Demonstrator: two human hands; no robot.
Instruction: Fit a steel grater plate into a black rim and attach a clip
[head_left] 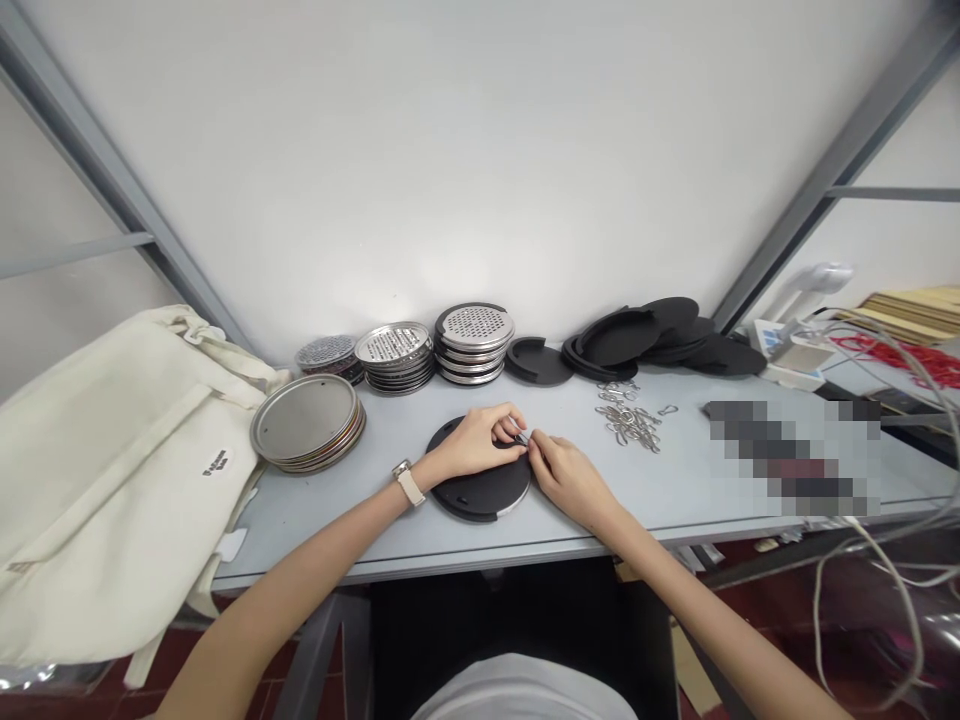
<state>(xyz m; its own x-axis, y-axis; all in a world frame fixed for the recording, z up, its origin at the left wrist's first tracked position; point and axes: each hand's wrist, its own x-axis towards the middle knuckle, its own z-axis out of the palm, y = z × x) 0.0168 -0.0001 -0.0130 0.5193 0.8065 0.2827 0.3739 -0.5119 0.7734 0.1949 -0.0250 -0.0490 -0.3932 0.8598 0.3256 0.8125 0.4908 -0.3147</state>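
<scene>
A round black disc [480, 492] with small slots near its rim lies flat on the grey table, a silvery edge showing at its lower right. My left hand [480, 442] rests over it, fingers curled around a small metal clip [520, 438]. From the right, my right hand [568, 478] pinches the same clip at the disc's right edge; fingers partly hide it. Loose metal clips [634, 425] lie in a pile to the right of my hands.
Along the wall stand stacks of perforated metal grater discs [394, 345], more grater discs [475, 330] and black round holders [622, 340]. Plain metal discs [304, 420] are stacked at left beside a cream bag [135, 480]. White cables [900, 600] hang at right.
</scene>
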